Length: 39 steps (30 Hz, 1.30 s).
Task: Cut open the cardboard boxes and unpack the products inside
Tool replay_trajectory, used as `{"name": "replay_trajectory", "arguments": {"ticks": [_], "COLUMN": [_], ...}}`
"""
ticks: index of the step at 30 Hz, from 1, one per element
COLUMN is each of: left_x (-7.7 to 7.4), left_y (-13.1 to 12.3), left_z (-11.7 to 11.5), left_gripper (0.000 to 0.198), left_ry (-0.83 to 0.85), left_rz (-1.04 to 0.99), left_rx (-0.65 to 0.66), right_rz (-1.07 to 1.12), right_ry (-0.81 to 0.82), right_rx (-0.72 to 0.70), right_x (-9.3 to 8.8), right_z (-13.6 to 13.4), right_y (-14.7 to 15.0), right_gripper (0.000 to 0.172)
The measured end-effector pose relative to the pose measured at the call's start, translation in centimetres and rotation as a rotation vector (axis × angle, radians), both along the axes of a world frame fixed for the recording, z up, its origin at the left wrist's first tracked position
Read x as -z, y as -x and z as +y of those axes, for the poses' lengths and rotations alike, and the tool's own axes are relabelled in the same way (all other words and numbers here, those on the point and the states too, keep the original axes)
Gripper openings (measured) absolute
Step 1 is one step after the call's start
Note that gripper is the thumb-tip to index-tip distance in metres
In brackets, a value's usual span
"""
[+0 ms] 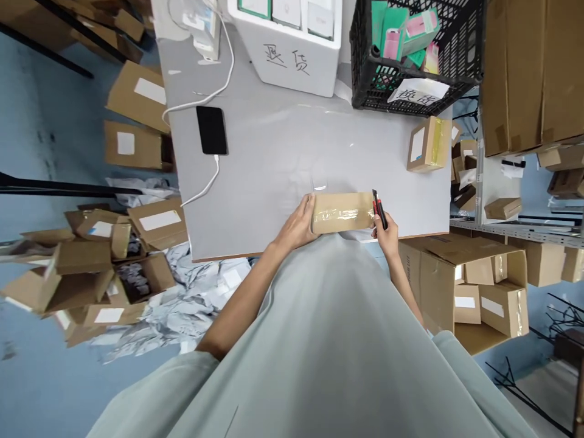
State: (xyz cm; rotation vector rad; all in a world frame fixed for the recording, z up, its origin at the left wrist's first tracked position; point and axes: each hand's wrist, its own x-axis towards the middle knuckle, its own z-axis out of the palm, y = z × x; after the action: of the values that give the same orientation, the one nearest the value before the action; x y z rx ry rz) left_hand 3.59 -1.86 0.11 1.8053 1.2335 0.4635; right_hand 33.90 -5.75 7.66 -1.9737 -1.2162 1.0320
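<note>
Holding box [343, 213] in left grip [295, 226], cutter [379, 210] in right grip [387, 236], at bench's [283, 143] near edge. Likely slitting tape [335, 215]; requires steady bracing.

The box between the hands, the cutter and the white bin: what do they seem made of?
The box: matt cardboard, by its plain brown faces, under glossy, glinting tape. The cutter: probably plastic, by its black-and-red casing; finish unclear. The white bin: likely foam, dull-finished, by its thick rim.

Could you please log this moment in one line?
left hand: on taped carton; right hand: holding cutter at carton's right end; phone: on table, cable attached
</note>
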Motion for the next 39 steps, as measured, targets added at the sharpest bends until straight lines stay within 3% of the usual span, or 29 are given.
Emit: {"name": "replay_trajectory", "arguments": {"ticks": [2,5,8,11,19,27,39], "left_x": [1.3,1.7,1.3,1.2,2.0,2.0,0.9], "left_y": [1.5,3.0,3.6,3.6,2.7,2.5,1.6], "left_z": [-0.6,-1.2,-1.1,-0.6,-0.2,-0.2,-0.2], "left_gripper": [0.142,0.141,0.114,0.088,0.060,0.061,0.060], "left_ry": [0.071,0.133,0.118,0.069,0.061,0.106,0.096], "left_rz": [0.008,-0.007,-0.037,-0.061,-0.097,-0.115,-0.107], "left_rx": [-0.046,-0.113,-0.169,-0.182,-0.167,-0.177,-0.213], "right_rz": [-0.107,-0.315,-0.496,-0.657,-0.869,-0.912,-0.942], "right_ry": [0.052,0.142,0.200,0.234,0.314,0.384,0.385], "right_rx": [-0.199,-0.589,-0.878,-1.011,-1.200,-1.287,-1.312], "right_x": [-0.6,-1.9,-3.2,-3.8,-5.2,-6.8,-7.4], "right_z": [0.2,1.2,2.9,4.7,7.2,7.5,7.4], "right_y": [1.6,4.5,7.3,9.2,10.7,11.3,11.1], "right_gripper": [0.054,0.044,0.046,0.046,0.044,0.046,0.047]}}
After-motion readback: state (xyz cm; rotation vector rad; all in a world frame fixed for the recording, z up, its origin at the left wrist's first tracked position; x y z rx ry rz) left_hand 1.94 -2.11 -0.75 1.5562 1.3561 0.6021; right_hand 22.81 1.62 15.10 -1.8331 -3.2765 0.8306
